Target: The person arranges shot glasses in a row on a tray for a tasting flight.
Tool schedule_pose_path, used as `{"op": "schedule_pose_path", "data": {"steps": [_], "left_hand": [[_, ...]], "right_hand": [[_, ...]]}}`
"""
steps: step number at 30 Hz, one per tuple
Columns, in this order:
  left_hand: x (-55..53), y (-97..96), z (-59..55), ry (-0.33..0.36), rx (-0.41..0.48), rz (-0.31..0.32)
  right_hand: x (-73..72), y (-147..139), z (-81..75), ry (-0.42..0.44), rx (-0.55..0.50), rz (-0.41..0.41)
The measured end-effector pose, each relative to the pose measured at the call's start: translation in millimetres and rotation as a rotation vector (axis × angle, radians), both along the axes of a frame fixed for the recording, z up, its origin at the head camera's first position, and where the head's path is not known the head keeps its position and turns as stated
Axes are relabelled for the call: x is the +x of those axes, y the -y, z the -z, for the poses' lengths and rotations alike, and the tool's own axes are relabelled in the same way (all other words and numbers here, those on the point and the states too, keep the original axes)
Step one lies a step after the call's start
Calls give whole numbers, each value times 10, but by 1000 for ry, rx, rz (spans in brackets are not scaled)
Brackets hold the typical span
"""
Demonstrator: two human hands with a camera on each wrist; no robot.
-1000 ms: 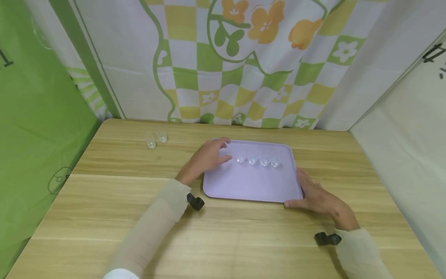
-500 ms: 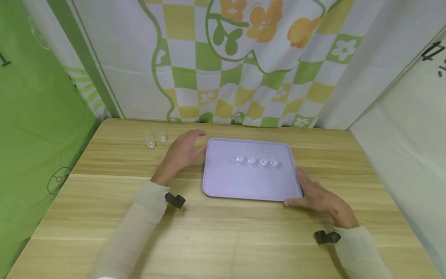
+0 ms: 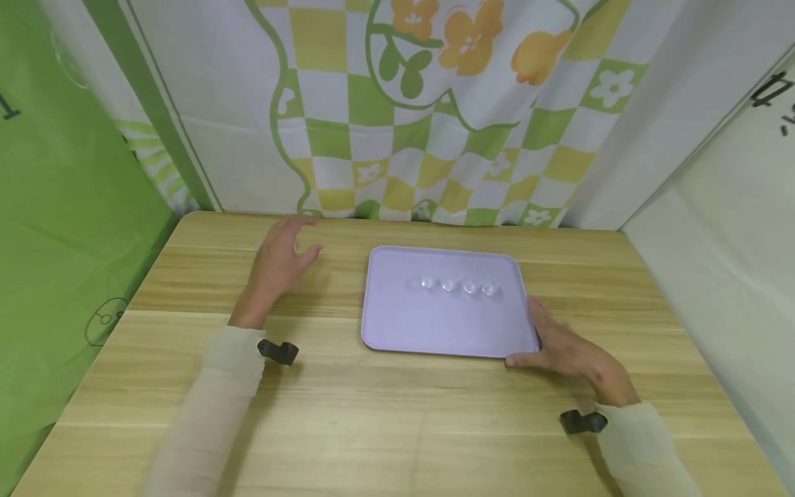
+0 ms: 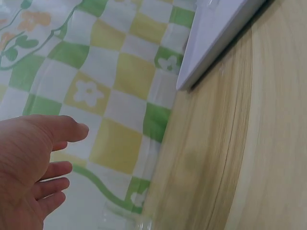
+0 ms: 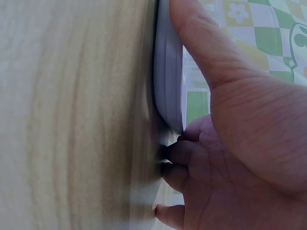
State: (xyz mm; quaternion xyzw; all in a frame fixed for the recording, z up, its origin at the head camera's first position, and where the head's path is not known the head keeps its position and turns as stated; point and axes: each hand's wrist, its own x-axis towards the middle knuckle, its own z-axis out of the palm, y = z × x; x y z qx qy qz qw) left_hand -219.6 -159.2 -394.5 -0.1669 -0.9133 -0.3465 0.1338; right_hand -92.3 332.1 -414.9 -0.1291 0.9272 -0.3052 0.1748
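My left hand (image 3: 273, 259) is in the air over the far left of the table, thumb and fingers apart with nothing between them. Small clear shot glasses stand there, mostly hidden behind it; part of one glass (image 4: 123, 221) shows at the bottom of the left wrist view. A lilac tray (image 3: 447, 328) lies right of centre with several small clear glasses (image 3: 470, 288) in a row on it. My right hand (image 3: 559, 345) holds the tray's near right corner, its thumb along the front edge and its fingers at the right side.
The light wooden table (image 3: 373, 428) backs onto a checked flower curtain (image 3: 428, 159). Green cloth (image 3: 74, 193) hangs on the left and a white sheet (image 3: 733, 228) on the right. Small black devices are strapped to both wrists.
My left hand has moved left, from above the tray's left part to the glasses at the far left. My right hand stays at the tray's corner, and the tray keeps its place.
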Motion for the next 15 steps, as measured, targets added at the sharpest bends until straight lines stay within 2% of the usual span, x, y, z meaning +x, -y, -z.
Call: {"op": "schedule_pose_path", "data": {"steps": [9,15], "left_hand": [[-47,282,72,10,7,-79],[-71,426,126,77,-2,-144]], "right_hand": [[-5,-2,-4,-2,8,6],[4,-1,-9,-3,0,6]]}}
